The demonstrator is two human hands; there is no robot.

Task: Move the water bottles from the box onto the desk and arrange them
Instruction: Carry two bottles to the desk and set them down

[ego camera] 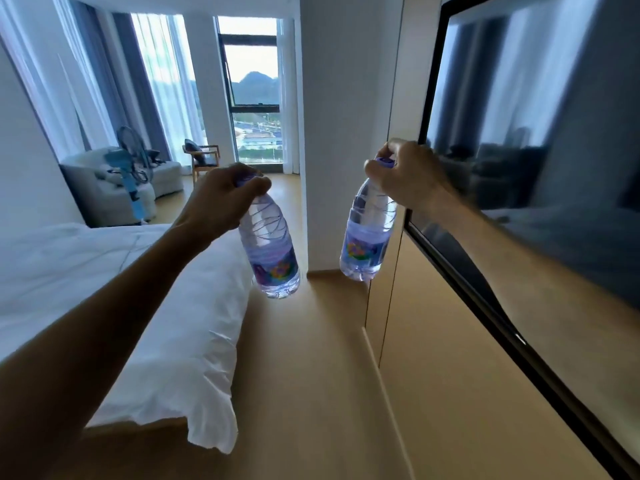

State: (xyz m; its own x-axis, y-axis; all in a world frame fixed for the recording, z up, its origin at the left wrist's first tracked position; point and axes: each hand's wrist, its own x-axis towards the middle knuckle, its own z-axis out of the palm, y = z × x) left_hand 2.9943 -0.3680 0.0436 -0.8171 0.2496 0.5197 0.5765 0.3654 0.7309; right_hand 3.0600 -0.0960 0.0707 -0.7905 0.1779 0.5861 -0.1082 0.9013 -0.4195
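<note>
- Wooden floor (pixel 311 375) running between white bed (pixel 104 271) and wall TV (pixel 536 168).
- Left grip (pixel 225 199) holding left bottle (pixel 272 251) by the cap, hanging beside the bed edge.
- Right grip (pixel 408 178) holding right bottle (pixel 369 233) by the cap, hanging just beside the TV frame.

Two bare forearms reaching in from the lower corners, no sleeves anywhere along their visible length. Bare left hand (pixel 225 199) and bare right hand (pixel 408 178), without gloves. No watch, bracelet or ring on either wrist or on the fingers in view. Nothing else of the body in view.
</note>
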